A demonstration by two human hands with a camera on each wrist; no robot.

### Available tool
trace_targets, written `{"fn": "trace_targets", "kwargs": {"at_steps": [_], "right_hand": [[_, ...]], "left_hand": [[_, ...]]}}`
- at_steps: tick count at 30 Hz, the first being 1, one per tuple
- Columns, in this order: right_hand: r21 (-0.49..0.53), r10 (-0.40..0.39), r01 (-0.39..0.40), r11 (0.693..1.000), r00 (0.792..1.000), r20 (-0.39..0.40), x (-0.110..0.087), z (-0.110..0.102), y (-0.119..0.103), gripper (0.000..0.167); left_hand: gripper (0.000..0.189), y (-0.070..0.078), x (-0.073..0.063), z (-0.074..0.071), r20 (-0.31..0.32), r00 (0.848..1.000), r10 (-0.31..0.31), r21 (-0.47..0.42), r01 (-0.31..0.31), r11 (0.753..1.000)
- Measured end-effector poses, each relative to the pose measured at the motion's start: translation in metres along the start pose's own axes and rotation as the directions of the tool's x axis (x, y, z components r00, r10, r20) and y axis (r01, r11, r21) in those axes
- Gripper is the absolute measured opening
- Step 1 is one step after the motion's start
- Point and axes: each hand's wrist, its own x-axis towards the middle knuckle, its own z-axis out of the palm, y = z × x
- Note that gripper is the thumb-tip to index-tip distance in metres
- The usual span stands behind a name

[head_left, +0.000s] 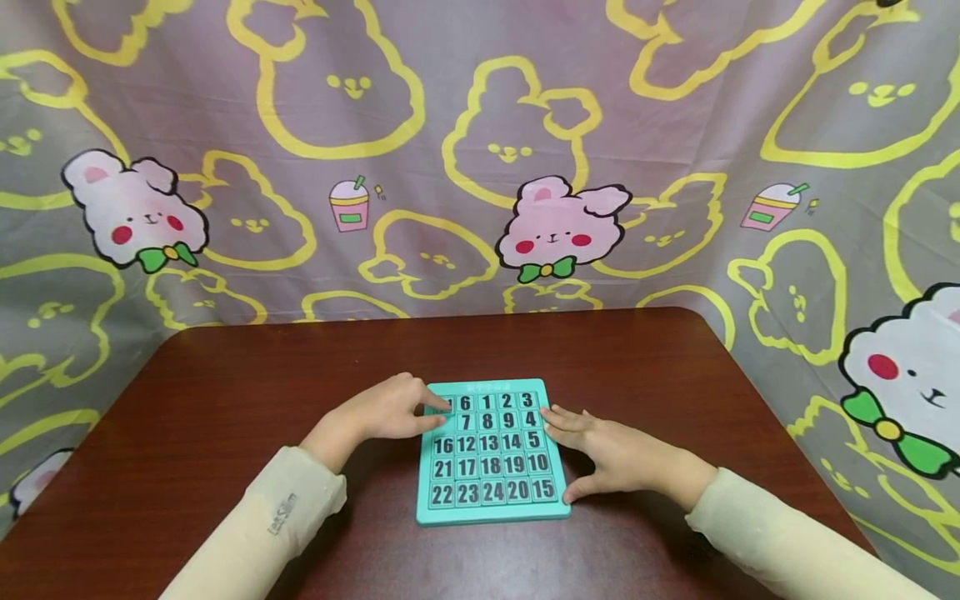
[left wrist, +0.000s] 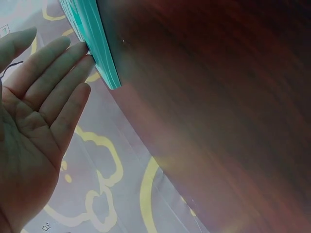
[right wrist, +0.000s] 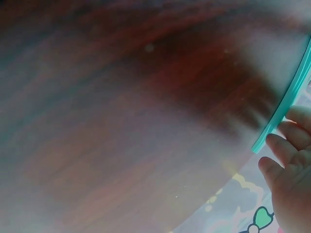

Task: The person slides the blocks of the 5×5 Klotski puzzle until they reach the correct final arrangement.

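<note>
Left hand (head_left: 378, 410): released, grasping nothing, index finger laid on the top-left tile (head_left: 452, 399) of the number puzzle (head_left: 491, 515), thumb over its left rim at the second row.
Right hand (head_left: 628, 454): likewise released, fingers spread against the puzzle's right rim, thumb at that rim's near end.
Puzzle: flat on the table (head_left: 637, 354), between the two hands.
Corner numeral: mostly under the finger; only a final 1 reads.
Gap (head_left: 453, 423): directly below that tile, left of the puzzle's 7 (head_left: 466, 422).
Sliding: a light, level push straight toward the gap should suit this tile; pressing hard would probably make it bind. The right fingertips can brace the frame against skidding.
In the way: the left thumb partly overhangs the gap and seems better drawn outside the rim.
Sleeves (head_left: 296, 500): pale, reaching in from either side of the puzzle's near edge.
Curtain (head_left: 427, 179): beyond the puzzle and to both sides, patterned with yellow outlines and rabbits.
</note>
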Motion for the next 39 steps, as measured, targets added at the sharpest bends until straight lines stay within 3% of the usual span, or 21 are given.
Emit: {"fn": "trace_targets", "kwargs": {"at_steps": [25,32,39], "right_hand": [[0.034,0.000,0.000,0.999,1.000,0.002,-0.001,-0.002,-0.002,0.101],[0.033,-0.001,0.001,0.999,1.000,0.008,-0.001,-0.002,-0.002,0.102],[0.039,0.022,-0.023,0.999,0.999,0.025,0.000,-0.002,-0.002,0.101]], "left_hand": [[0.029,0.018,-0.022,0.008,0.021,1.000,0.009,-0.033,-0.009,0.999],[0.028,0.018,-0.020,0.005,0.012,0.999,0.031,-0.021,-0.031,0.999],[0.031,0.018,-0.008,0.000,-0.021,0.998,0.068,-0.013,-0.068,0.998]]}}
